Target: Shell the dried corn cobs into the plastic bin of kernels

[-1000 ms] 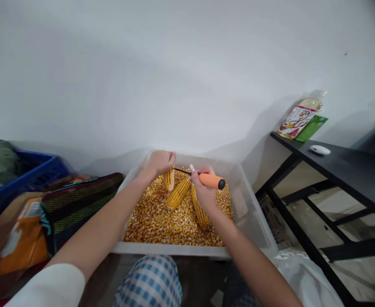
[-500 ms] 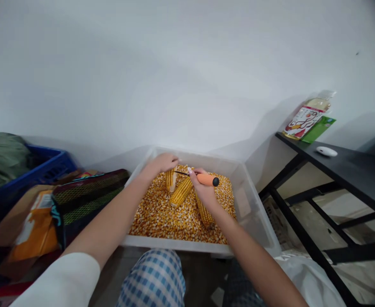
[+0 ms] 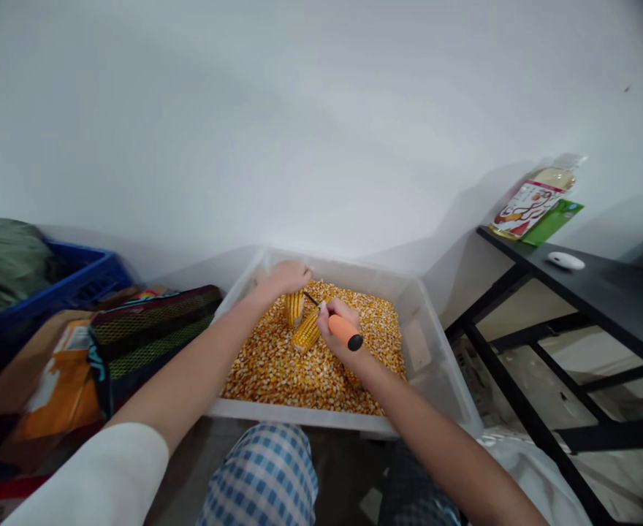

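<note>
The left hand [image 3: 290, 277] grips a roughly upright corn cob [image 3: 294, 310] by its top in a translucent tub [image 3: 332, 418] of loose kernels [image 3: 299, 376]; the right hand [image 3: 337, 321] is closed round an orange-handled tool [image 3: 344, 331], its dark shaft [image 3: 311, 298] towards that cob, while a second cob [image 3: 305, 334] lies just beside

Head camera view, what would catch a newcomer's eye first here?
Probably the golden corn kernels spread across the translucent tub at lower centre. Above them, the bright orange-handled tool stands out in the right hand, near the corn cob held by the left hand. The blue crate adds strong colour at far left.
</note>
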Tool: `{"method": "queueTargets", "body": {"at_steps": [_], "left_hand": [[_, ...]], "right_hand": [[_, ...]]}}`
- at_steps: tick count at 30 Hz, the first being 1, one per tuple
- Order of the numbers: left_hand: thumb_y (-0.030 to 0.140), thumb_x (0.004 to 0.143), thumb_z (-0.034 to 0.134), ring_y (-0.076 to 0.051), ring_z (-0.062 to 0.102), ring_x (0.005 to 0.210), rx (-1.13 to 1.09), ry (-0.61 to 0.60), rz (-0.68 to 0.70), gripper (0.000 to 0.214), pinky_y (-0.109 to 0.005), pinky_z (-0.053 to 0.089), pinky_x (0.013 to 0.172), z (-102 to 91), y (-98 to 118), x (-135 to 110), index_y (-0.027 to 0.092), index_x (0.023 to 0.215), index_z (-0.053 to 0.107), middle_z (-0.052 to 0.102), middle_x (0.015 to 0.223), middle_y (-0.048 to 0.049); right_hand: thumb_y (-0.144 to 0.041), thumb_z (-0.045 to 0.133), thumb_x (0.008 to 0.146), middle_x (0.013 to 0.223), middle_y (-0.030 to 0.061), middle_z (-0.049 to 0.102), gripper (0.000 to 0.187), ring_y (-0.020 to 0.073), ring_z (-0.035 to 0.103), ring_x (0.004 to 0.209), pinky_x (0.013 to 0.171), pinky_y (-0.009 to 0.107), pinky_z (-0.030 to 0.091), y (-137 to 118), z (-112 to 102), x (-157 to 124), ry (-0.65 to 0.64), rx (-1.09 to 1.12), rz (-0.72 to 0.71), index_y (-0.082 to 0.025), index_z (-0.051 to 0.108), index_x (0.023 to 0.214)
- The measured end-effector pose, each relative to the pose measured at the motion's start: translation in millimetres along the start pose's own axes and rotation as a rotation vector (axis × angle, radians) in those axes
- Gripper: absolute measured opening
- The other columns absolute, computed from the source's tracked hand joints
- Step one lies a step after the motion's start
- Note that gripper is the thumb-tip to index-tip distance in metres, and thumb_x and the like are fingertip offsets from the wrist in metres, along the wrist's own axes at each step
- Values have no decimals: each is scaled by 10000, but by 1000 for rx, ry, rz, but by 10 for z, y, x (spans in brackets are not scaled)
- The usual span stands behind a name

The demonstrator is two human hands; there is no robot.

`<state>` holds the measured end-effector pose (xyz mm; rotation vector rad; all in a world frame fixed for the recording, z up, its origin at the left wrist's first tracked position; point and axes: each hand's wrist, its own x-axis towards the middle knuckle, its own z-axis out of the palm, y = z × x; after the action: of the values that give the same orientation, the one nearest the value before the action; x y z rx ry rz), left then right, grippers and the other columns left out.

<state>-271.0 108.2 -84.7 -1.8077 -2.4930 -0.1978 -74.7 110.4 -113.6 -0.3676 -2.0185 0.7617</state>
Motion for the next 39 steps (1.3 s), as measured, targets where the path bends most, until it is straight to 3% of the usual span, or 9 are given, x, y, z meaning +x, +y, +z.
{"method": "queueTargets", "body": {"at_steps": [6, 11, 15, 18, 22, 26, 29, 34, 39], "left_hand": [[395, 864, 184, -269, 626, 840, 38, 35, -14, 592, -323, 444, 733, 31, 53, 13, 84, 843, 688, 669, 851, -195], [374, 874, 181, -266, 627, 848, 54, 42, -47, 589, -325, 445, 731, 11, 62, -12, 77, 845, 689, 667, 854, -199], [404, 881, 182, -277, 624, 845, 18, 26, 40, 601, -355, 443, 745, 3, 309, -85, 68, 835, 679, 662, 843, -205], [445, 891, 150, -279, 615, 879, -43, 78, 107, 628, -381, 421, 806, -11, 440, -125, 66, 903, 651, 656, 894, -203], [493, 886, 130, -263, 613, 902, -95, 83, -8, 641, -361, 418, 818, -44, 217, -103, 88, 1000, 614, 655, 946, -180], [486, 885, 106, -235, 602, 930, -126, 36, -13, 658, -314, 419, 819, -32, -107, -67, 111, 943, 644, 655, 988, -154], [467, 885, 131, -219, 599, 934, -139, 31, -1, 622, -295, 416, 825, -11, -178, -54, 120, 955, 643, 654, 1005, -141], [475, 883, 113, -225, 606, 909, -119, 18, -6, 647, -302, 422, 812, -18, -95, -55, 122, 914, 654, 666, 959, -145], [492, 882, 102, -233, 612, 873, -108, 33, 39, 671, -311, 422, 785, -17, -19, -66, 125, 873, 664, 670, 906, -144]], "right_hand": [[-266, 443, 781, 575, -23, 462, 204, 106, 426, 522, 556, 229, 354, 21, 56, 6, -63, -91, -80, -215, 418, 584], [-257, 461, 768, 594, -25, 485, 169, 102, 427, 529, 566, 228, 366, 10, 115, -3, 13, -9, 23, -216, 431, 606], [-288, 468, 763, 563, -43, 450, 162, 94, 392, 505, 523, 218, 348, 201, 188, -7, -69, 19, 95, -203, 465, 625], [-308, 477, 768, 534, -63, 397, 183, 82, 353, 473, 486, 211, 319, 375, 156, 32, -72, 54, 174, -193, 448, 628], [-349, 481, 780, 508, -67, 353, 275, 79, 332, 464, 466, 212, 308, 428, 1, 150, 143, 68, 244, -193, 387, 574], [-405, 486, 788, 491, -60, 401, 277, 87, 358, 445, 434, 210, 320, 294, -106, 218, 174, 174, 271, -193, 449, 613], [-421, 511, 777, 501, -51, 437, 278, 90, 390, 456, 453, 212, 350, 185, -125, 205, 121, 188, 219, -192, 486, 621], [-388, 499, 790, 539, -41, 488, 257, 90, 435, 488, 506, 215, 373, 95, -94, 160, -44, 140, 150, -183, 509, 636], [-380, 494, 786, 540, -41, 505, 240, 90, 444, 485, 504, 215, 370, 96, -57, 150, -52, 138, 154, -187, 495, 643]]}}
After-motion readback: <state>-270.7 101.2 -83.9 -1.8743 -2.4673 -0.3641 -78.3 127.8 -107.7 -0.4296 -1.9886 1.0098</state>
